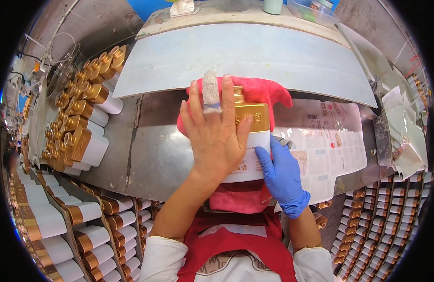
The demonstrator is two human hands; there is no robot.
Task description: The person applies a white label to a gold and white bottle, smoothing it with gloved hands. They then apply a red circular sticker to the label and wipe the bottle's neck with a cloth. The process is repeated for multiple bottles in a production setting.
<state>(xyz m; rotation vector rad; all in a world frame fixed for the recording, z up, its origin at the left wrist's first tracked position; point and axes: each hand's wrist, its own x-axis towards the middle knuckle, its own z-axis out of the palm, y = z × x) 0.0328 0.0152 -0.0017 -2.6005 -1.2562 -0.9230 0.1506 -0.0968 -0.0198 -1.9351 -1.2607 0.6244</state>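
A bottle (258, 141) with a gold shoulder and neck and a white lower body lies on a pink cloth (266, 87) in front of me. My left hand (214, 136) is bare and rests flat over the bottle's left part, fingers stretched out and apart. One of its fingers wears a pale fabric wrap (210, 89). In a blue glove, my right hand (286, 176) grips the bottle's lower right side, thumb on the front face. The bottle's left edge is hidden under my left hand.
Gold-and-white bottles (81, 127) stand in a cluster at the left. Racks of similar bottles (92, 235) flank me below on both sides. Printed sheets (327, 145) cover the metal table's right part. Beyond it lies a pale board (240, 56); white sheeting (405, 131) hangs at the right.
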